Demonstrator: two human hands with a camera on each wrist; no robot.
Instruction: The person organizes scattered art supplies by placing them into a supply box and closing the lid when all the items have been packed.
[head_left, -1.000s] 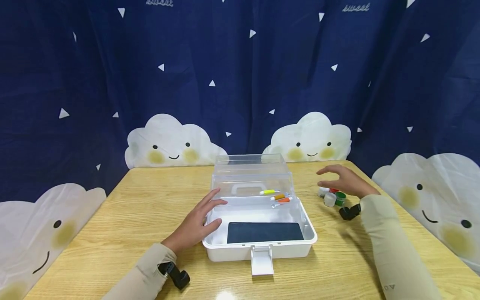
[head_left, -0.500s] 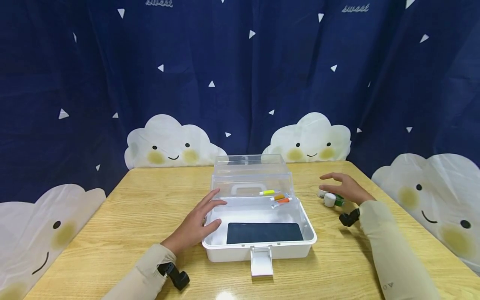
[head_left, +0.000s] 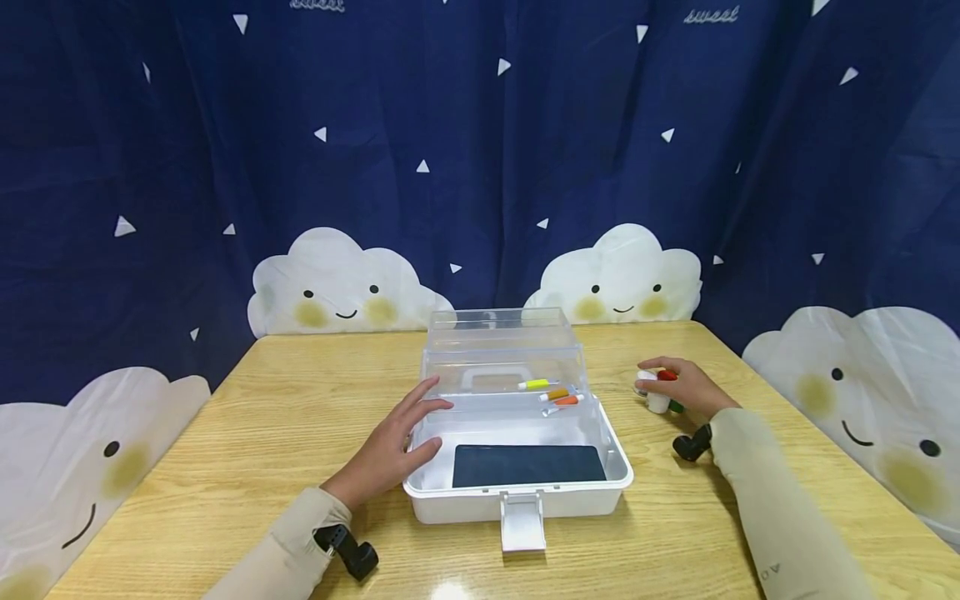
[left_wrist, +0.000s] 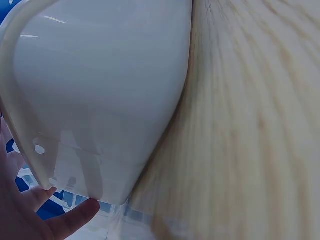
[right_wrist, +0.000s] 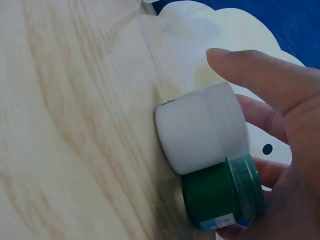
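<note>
My left hand (head_left: 386,450) is at the left side of a white plastic box (head_left: 465,506), fingers spread; in the left wrist view its fingertips (left_wrist: 80,216) reach the box's end. At the right my right hand (head_left: 696,390) arches over a cluster of small jars. In the right wrist view a white jar (right_wrist: 192,132) stands against a green jar (right_wrist: 212,197), with a clear lid on the green one. The fingers pass behind both jars, and the thumb (right_wrist: 240,67) is apart from the white one. A red jar (head_left: 667,376) shows between thumb and fingers in the head view.
The box's clear lid (head_left: 504,329) is raised at the back, its white latch (head_left: 522,525) hanging down in front. A dark flat rectangular thing (head_left: 528,467) lies inside. Yellow, brown and orange tubes (head_left: 567,400) show toward the back right. A patterned curtain (head_left: 480,150) encloses the wooden table (head_left: 315,392).
My right hand has lowered onto the jars, and its fingers have come around them; the red jar shows between them. My left hand has stayed at the box.
</note>
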